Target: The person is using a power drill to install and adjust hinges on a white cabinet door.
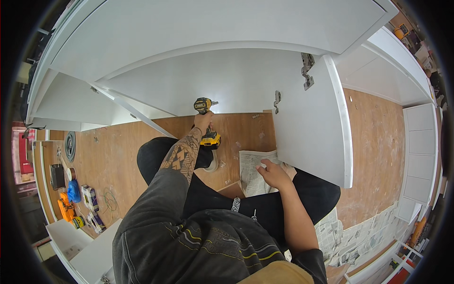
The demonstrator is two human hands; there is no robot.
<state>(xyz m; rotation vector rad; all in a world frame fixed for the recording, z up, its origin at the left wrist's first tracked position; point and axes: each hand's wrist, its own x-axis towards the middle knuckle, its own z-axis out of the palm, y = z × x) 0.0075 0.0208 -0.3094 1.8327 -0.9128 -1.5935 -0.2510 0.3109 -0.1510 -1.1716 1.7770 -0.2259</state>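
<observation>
My left hand (203, 121) is wrapped round the grip of a yellow and black cordless impact driver (202, 105). Its short bit end points right, toward the white cabinet, and its battery sits below my wrist. My right hand (275, 174) hovers over newspaper sheets (254, 165) by my bent knee, fingers loosely curled and apart, nothing visible in them. To the right of the driver stands an open white cabinet door (314, 128). A metal hinge (277, 102) shows on its lower part, and another hinge (308, 71) higher up.
A white panel (213, 26) spans overhead in front of me. Another door edge (142, 113) slants at left. On the wooden floor (127, 146) lie a coiled hose (70, 146), an orange tool (66, 207) and a blue bag (74, 191). More newspaper (364, 236) covers the floor at right.
</observation>
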